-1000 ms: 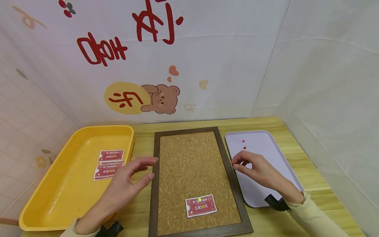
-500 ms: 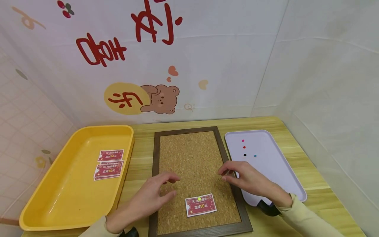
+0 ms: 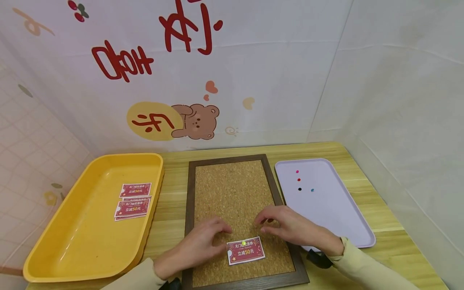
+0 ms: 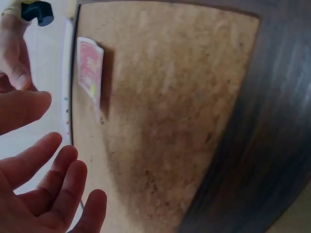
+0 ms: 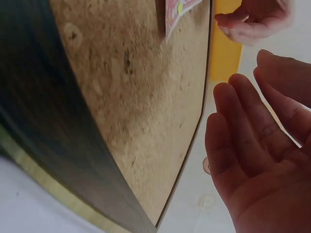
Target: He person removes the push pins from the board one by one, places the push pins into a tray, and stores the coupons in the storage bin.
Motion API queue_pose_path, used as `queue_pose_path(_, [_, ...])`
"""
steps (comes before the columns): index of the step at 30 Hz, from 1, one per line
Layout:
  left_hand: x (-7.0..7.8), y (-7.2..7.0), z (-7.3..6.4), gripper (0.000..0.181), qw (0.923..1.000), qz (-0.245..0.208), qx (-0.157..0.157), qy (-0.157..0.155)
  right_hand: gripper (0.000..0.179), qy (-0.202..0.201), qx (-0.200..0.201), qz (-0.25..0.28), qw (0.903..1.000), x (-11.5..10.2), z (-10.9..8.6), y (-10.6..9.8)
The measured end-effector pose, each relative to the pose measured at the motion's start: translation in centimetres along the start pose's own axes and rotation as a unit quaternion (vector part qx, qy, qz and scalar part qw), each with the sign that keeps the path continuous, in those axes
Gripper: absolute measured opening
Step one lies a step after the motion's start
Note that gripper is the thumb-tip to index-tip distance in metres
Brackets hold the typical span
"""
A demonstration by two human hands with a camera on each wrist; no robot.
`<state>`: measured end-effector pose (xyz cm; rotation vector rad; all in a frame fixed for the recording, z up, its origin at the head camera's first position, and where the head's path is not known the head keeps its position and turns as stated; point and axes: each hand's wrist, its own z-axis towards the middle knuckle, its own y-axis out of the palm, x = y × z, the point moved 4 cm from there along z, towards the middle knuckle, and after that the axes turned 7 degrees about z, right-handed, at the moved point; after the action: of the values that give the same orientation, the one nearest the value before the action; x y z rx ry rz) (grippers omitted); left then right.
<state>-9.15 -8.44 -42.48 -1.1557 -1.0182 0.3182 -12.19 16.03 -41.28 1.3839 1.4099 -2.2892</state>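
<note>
A red-and-white paper coupon (image 3: 248, 254) lies on the lower part of a cork board (image 3: 232, 189) with a dark wooden frame. A yellow-green pushpin (image 3: 244, 243) shows at the coupon's upper edge, and in the left wrist view the coupon (image 4: 89, 63) stands slightly off the cork. My left hand (image 3: 203, 245) hovers just left of the coupon, thumb near its left edge, fingers loosely bent. Over the board's right side is my right hand (image 3: 290, 226), above and right of the coupon. The right wrist view shows that hand's fingers (image 5: 233, 131) extended, with nothing between them.
To the left stands a yellow tray (image 3: 87, 233) with several matching coupons (image 3: 132, 208) along its right side. On the right, a lilac tray (image 3: 333, 205) holds several small coloured pins (image 3: 299, 189). A printed cloth (image 3: 275, 80) hangs behind the wooden table (image 3: 174, 193).
My left hand has moved right from beside the yellow tray to the coupon. My right hand has come left and nearer from the lilac tray over the board. The coupon stays in place.
</note>
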Motion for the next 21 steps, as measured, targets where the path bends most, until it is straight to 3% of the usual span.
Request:
queue_pose_path(6, [-0.5,0.9,0.3,0.031,0.9989,0.005,-0.042,-0.020,0.015,-0.022,-0.018,-0.025,0.9993,0.0,0.6,1.0])
queue_pose_path(14, [-0.8,1.6,0.6,0.035,0.9975,0.027,-0.061,-0.023,0.013,-0.009,-0.061,-0.043,0.9972,0.3,1.4,2.4])
queue_pose_path(21, [-0.7,1.9,0.9,0.038,0.9960,0.066,-0.059,-0.014,0.008,0.012,-0.090,-0.048,0.9947,0.6,2.3,3.6])
